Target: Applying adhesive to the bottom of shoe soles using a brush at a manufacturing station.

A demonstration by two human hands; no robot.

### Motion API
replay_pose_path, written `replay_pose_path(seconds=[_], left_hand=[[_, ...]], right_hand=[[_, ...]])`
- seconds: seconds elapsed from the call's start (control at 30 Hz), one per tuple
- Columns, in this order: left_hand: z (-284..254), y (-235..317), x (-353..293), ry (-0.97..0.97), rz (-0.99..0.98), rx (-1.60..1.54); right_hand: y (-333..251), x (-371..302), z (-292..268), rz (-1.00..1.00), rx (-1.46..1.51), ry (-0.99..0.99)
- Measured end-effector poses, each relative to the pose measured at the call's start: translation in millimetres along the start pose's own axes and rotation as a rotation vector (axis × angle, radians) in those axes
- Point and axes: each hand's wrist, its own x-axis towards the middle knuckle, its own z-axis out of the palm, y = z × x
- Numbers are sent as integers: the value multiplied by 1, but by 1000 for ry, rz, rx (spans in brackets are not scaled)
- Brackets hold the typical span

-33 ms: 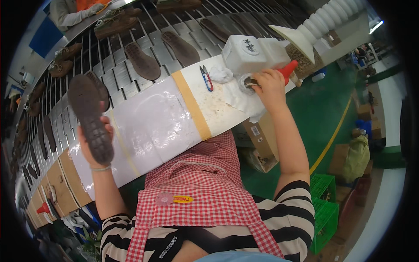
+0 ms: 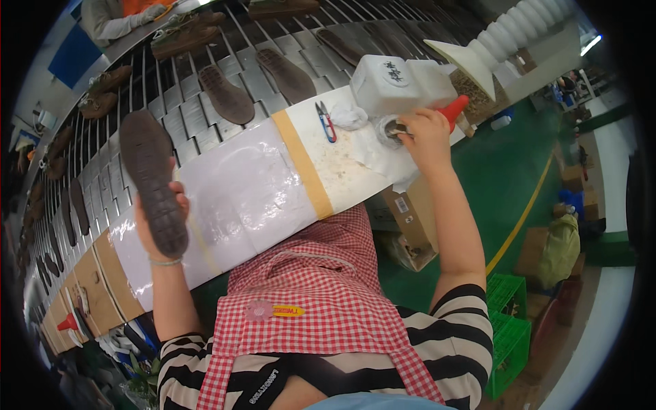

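Note:
In my left hand (image 2: 162,222) is a dark brown shoe sole (image 2: 152,178), tilted up above the board's left part, its patterned side in sight. The fingers wrap round its right edge. At the right end of the board, my right hand (image 2: 429,140) is closed, fingertips pinching at a small round plastic-wrapped pot (image 2: 388,131). Something dark shows at those fingertips, too small to name. Beside the pot lie a crumpled white cloth (image 2: 350,117) and thread snips (image 2: 326,123) with red and blue handles. Just beyond the right hand lies a red cone-shaped nozzle (image 2: 454,109).
A slatted conveyor (image 2: 205,147) carries several soles and brown shoes (image 2: 184,37) along the far side. Two white plastic containers (image 2: 384,83) stand behind the pot, near a white duct hood (image 2: 471,61). A co-worker's gloved hand (image 2: 152,14) is at far left. Green crates (image 2: 507,342) stand lower right.
My left hand has brought the sole slightly to the right and turned it a little more upright. My right hand stays at the pot, with only a slight shift.

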Motion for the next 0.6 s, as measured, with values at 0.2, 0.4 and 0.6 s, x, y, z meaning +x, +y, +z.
replay_pose_path(seconds=[0.2,0.4,0.6], left_hand=[[-19,-76,5,68,-316,-364],[4,-127,14,224,-369,-253],[27,-140,6,154,-455,-245]], right_hand=[[4,-9,-16,230,94,-28],[10,-24,-35,551,636,-25],[-132,14,-78,114,796,68]])
